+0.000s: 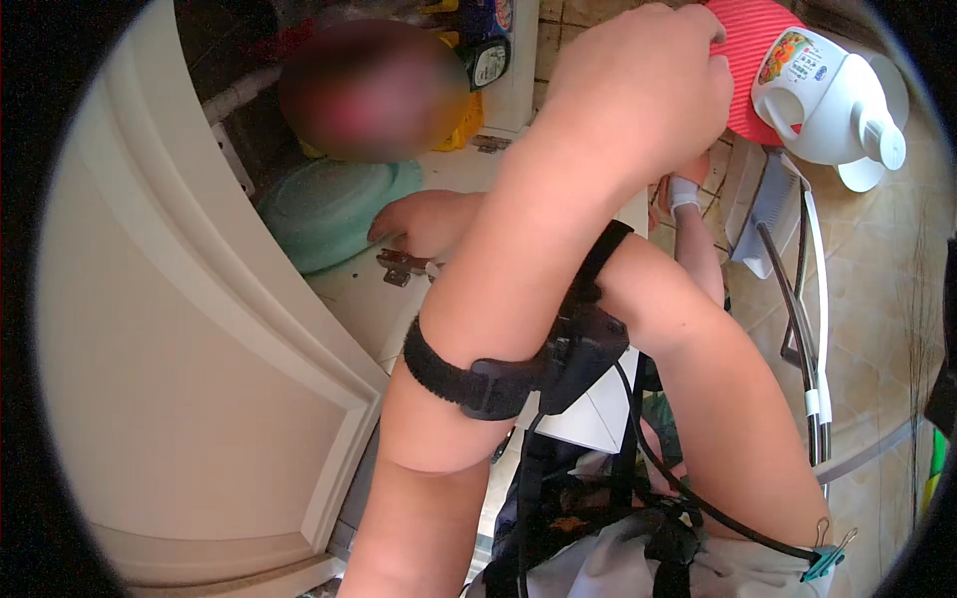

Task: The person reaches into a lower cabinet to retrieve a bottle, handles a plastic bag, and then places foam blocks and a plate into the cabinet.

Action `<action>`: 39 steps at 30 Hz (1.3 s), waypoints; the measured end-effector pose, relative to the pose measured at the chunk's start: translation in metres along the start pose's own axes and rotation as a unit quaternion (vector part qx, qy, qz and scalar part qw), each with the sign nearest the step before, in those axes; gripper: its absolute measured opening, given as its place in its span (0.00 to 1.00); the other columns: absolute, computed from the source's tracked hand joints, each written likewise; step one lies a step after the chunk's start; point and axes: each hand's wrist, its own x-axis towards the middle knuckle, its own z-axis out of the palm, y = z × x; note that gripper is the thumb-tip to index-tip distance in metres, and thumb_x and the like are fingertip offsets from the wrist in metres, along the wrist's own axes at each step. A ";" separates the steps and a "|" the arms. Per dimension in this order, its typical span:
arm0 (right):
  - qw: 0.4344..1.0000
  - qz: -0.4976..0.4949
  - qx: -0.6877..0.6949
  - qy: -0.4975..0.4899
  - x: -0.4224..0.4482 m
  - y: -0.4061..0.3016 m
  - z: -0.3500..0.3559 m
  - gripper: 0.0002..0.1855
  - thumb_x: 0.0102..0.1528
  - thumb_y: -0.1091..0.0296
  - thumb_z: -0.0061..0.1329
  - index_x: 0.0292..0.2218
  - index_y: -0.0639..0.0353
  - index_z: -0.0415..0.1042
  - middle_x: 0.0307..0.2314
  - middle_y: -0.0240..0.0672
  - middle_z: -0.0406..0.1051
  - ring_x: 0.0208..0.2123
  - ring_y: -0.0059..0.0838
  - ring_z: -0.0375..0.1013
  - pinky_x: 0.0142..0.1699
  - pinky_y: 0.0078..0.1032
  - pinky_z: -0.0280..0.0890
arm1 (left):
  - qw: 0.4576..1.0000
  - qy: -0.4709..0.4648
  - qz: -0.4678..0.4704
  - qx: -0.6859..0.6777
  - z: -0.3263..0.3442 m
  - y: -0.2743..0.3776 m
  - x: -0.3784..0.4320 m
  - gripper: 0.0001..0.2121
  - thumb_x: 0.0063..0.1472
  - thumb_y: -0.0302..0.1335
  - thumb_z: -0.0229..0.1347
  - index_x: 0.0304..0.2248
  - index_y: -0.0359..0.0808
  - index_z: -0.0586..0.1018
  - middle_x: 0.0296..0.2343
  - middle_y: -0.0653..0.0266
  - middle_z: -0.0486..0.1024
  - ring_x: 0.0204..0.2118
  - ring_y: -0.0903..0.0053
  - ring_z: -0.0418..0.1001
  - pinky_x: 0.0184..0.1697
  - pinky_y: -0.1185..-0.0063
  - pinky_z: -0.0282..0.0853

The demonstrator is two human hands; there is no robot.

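Note:
My arms cross in front of me. My left hand (643,82) reaches to the upper right, its curled fingers at the edge of a red ribbed thing (748,90); whether it grips this edge is hidden. Against that red surface lies or stands a white plastic jug (830,112) with a handle and a label. Under my left forearm, my right hand (437,220) is at the cabinet's opening, its fingers on the rim of a teal plastic basin (336,209). The basin sits tilted on the cabinet floor. Black straps with a device (553,366) cross the forearms.
An open cabinet door (202,321) fills the left side; a metal hinge (404,265) lies near my right hand. Bottles (490,63) and yellow items stand inside, partly blurred. A long-handled dustpan (774,213) and a foot in a white sock (684,192) are on the tiled floor.

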 end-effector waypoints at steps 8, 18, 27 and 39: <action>0.998 -0.056 -0.010 -0.022 0.005 -0.037 0.009 0.20 0.50 0.70 0.42 0.47 0.54 0.69 0.42 0.46 0.70 0.44 0.45 0.69 0.50 0.35 0.63 | 0.999 0.046 -0.019 0.004 0.037 -0.046 0.011 0.16 0.58 0.33 0.46 0.43 0.33 0.73 0.38 0.47 0.73 0.42 0.57 0.72 0.46 0.70 0.66; 0.995 -0.013 0.004 -0.094 -0.008 -0.008 0.020 0.23 0.53 0.68 0.43 0.51 0.52 0.66 0.48 0.44 0.65 0.50 0.45 0.65 0.54 0.34 0.59 | 0.860 -0.036 -0.429 0.273 0.040 -0.251 -0.069 0.17 0.57 0.34 0.48 0.44 0.38 0.74 0.47 0.54 0.70 0.49 0.61 0.69 0.48 0.64 0.66; 0.988 0.078 0.129 0.045 -0.064 0.018 -0.026 0.21 0.56 0.69 0.41 0.52 0.55 0.64 0.50 0.40 0.64 0.51 0.37 0.64 0.54 0.30 0.60 | 0.706 -0.221 -0.501 0.449 0.038 -0.227 -0.103 0.18 0.58 0.30 0.46 0.47 0.36 0.73 0.50 0.55 0.67 0.52 0.63 0.67 0.51 0.67 0.65; 0.958 0.100 0.233 0.131 -0.090 0.034 -0.012 0.20 0.55 0.69 0.45 0.50 0.54 0.66 0.49 0.38 0.66 0.49 0.35 0.66 0.53 0.29 0.62 | 0.730 -0.297 -0.425 0.445 0.036 -0.202 -0.091 0.13 0.57 0.29 0.50 0.40 0.39 0.79 0.40 0.59 0.76 0.45 0.67 0.73 0.44 0.70 0.69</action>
